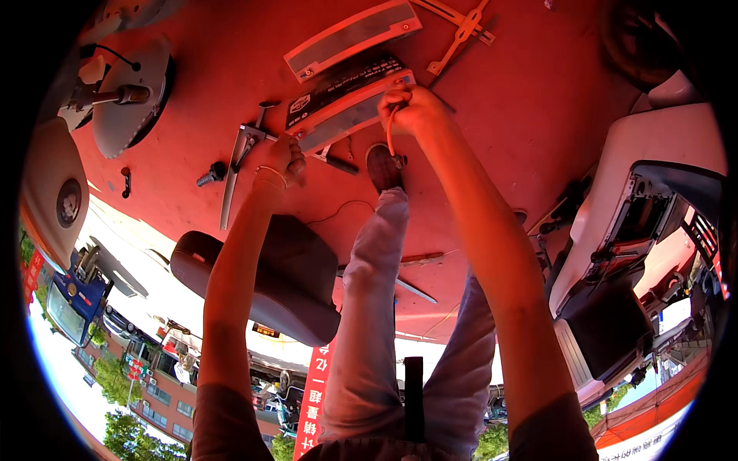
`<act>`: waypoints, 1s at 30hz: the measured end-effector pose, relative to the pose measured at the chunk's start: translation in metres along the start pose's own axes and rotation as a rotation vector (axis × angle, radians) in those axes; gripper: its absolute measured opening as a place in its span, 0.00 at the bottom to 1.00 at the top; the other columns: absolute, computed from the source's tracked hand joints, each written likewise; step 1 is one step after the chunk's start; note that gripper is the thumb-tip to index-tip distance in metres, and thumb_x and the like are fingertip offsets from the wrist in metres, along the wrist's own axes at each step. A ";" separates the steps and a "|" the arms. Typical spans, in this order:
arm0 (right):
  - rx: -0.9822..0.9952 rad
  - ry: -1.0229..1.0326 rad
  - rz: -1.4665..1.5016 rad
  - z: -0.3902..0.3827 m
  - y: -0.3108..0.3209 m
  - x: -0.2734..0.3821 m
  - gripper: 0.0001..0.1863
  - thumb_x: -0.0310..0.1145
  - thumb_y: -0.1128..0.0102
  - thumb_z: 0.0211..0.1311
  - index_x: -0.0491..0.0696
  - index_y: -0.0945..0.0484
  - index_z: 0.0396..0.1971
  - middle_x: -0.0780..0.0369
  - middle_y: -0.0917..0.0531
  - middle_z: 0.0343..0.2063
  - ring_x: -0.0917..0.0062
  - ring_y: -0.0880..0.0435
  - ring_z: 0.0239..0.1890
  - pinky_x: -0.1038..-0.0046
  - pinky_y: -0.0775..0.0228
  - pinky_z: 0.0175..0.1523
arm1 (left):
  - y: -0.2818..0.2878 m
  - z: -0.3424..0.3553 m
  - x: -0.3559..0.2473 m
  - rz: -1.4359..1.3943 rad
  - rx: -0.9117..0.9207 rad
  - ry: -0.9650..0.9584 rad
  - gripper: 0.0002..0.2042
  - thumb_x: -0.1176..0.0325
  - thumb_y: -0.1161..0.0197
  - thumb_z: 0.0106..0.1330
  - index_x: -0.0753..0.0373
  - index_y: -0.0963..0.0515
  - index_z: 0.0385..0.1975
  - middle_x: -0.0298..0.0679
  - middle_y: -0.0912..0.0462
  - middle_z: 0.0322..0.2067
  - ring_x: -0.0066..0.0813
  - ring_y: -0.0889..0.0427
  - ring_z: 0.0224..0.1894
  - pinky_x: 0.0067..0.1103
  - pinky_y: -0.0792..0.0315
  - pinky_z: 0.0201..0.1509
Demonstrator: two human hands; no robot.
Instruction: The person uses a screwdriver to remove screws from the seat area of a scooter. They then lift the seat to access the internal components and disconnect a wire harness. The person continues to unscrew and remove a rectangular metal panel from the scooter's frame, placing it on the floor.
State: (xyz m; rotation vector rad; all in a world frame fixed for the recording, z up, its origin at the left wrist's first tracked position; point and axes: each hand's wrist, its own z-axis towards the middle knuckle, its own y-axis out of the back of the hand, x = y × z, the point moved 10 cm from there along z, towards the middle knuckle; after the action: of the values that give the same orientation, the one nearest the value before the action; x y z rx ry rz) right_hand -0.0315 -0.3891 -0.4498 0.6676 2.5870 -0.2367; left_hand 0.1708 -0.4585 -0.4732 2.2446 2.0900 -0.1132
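Two long battery-like boxes lie on the red floor. The far one shows a grey top (354,42); the near one has a grey top and a black, printed side (346,91). At the near box's right end, my right hand (415,110) is closed, with a bent orange cable (390,137) hanging from its fingers. My left hand (284,160) is closed at the left end, fingertips by a small metal terminal (300,135). Whatever those left fingers pinch, if anything, is too small to make out.
A metal bracket (233,180) and a dark-handled tool (338,161) lie near my left hand. A dark padded seat (265,280) sits left of my legs. Metal strips (465,31) lie at the far side. A pale scooter body (615,207) stands right; a round-based stand (131,100) is far left.
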 end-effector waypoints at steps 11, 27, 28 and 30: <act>0.259 0.400 -0.833 0.043 -0.097 -0.042 0.16 0.41 0.57 0.61 0.41 0.36 0.33 0.54 0.24 0.25 0.70 0.23 0.22 0.70 0.25 0.26 | 0.023 0.081 -0.098 -0.127 -0.019 -0.167 0.06 0.72 0.56 0.65 0.66 0.33 0.30 0.35 0.33 0.21 0.23 0.32 0.22 0.17 0.28 0.27; -0.040 0.510 -0.916 -0.120 0.182 0.098 0.12 0.37 0.49 0.57 0.42 0.30 0.27 0.58 0.22 0.22 0.75 0.22 0.23 0.77 0.27 0.28 | 0.014 -0.031 0.068 0.181 -0.063 -0.201 0.14 0.68 0.48 0.61 0.69 0.33 0.42 0.48 0.26 0.40 0.36 0.25 0.44 0.26 0.26 0.48; -0.058 0.533 -0.890 -0.130 0.202 0.115 0.11 0.36 0.49 0.57 0.42 0.30 0.27 0.58 0.23 0.22 0.75 0.22 0.22 0.77 0.27 0.28 | 0.005 -0.037 0.087 0.206 -0.063 -0.177 0.15 0.67 0.48 0.61 0.68 0.34 0.44 0.47 0.27 0.41 0.35 0.26 0.45 0.25 0.27 0.49; -0.024 0.558 -0.841 -0.146 0.236 0.139 0.10 0.35 0.50 0.56 0.42 0.29 0.26 0.58 0.22 0.21 0.76 0.22 0.22 0.77 0.27 0.27 | -0.011 -0.048 0.118 0.302 -0.075 -0.177 0.15 0.66 0.48 0.61 0.68 0.33 0.43 0.47 0.27 0.41 0.35 0.26 0.44 0.26 0.27 0.49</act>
State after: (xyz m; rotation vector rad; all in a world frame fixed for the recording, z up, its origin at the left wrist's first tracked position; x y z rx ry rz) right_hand -0.0799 -0.0862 -0.3982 -0.4850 3.2596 -0.3041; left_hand 0.1683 -0.3355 -0.4377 2.3757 1.6231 -0.2030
